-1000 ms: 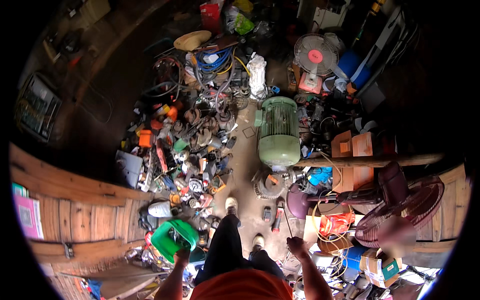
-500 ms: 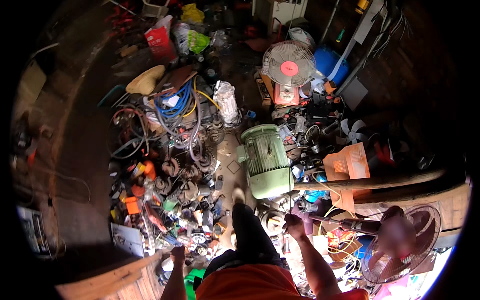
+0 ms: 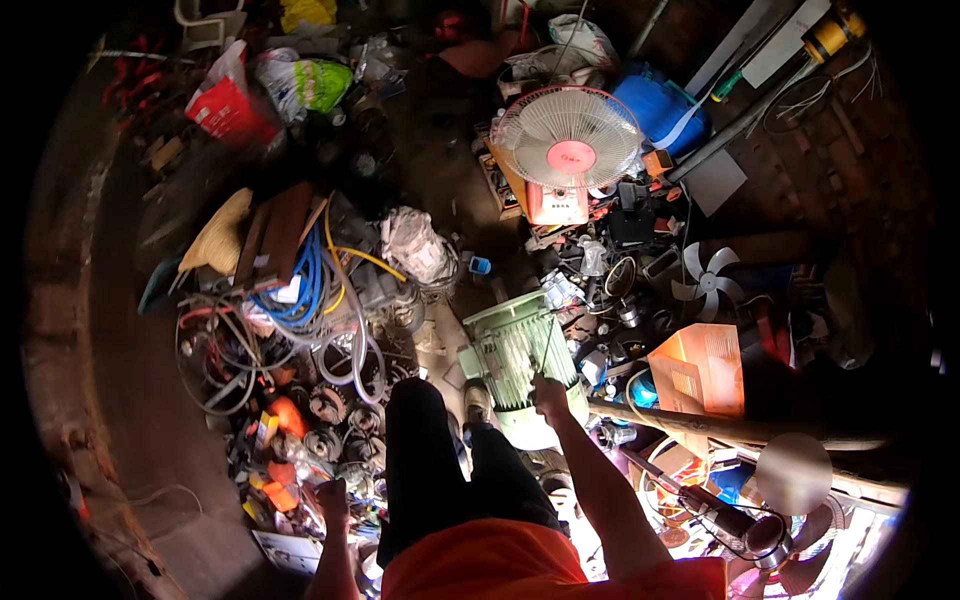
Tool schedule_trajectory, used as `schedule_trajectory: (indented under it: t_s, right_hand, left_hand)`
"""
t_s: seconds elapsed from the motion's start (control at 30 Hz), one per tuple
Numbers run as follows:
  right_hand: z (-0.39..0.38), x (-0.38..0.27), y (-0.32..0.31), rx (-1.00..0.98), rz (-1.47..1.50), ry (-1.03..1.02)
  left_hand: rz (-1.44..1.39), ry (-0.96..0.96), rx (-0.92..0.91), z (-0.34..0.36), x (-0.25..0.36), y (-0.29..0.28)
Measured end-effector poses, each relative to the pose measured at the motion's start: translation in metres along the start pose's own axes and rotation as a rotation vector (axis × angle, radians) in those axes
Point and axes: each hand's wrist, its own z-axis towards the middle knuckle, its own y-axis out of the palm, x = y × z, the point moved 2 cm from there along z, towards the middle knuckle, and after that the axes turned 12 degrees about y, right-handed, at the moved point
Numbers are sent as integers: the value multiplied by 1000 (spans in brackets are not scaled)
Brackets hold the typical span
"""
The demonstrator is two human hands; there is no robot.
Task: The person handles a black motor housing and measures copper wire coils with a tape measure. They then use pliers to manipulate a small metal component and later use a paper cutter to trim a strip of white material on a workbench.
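A pale green electric motor (image 3: pixel 520 335) with a finned body lies on the floor in front of me. My right hand (image 3: pixel 549 396) is closed in a fist over the motor's near part, by its upright middle fitting. Whatever is inside those fingers is too small and hidden to make out. My left hand (image 3: pixel 333 499) hangs low on the left with its fingers curled in and nothing visible in it, above piled metal parts. One shoe (image 3: pixel 477 402) is planted close to the motor's left side.
A pedestal fan (image 3: pixel 570 140) stands beyond the motor. Blue hose (image 3: pixel 310 280) and grey cables lie coiled on the left. To the right are an orange housing (image 3: pixel 700 375), a wooden pole (image 3: pixel 740 428) and a second fan (image 3: pixel 790 560). Loose gears (image 3: pixel 328 405) cover the left floor.
I have stepped forward, and the motor now sits closer to my legs. My right hand has moved up and left onto the motor; my left hand has swung slightly left.
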Motion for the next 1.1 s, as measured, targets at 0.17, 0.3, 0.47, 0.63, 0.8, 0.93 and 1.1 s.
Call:
schedule_trajectory:
  t_s: [0.17, 0.3, 0.47, 0.63, 0.8, 0.93, 1.1]
  right_hand:
    - [70, -109, 30, -10, 101, 29]
    - [169, -161, 46, 61, 224, 48]
    - [314, -203, 57, 163, 299, 77]
    - [397, -239, 72, 399, 256, 35]
    - [462, -246, 80, 472, 313, 22]
    - [482, -254, 87, 713, 234, -78]
    - [500, -284, 86, 790, 134, -18]
  left_hand:
    - [102, 165, -62, 100, 37, 15]
    - [-7, 142, -115, 176, 59, 28]
    - [-31, 233, -332, 251, 20, 10]
    - [609, 92, -538, 344, 161, 55]
    - [682, 111, -564, 381, 160, 61]
    - [637, 25, -588, 387, 157, 54]
    - [725, -22, -592, 395, 162, 53]
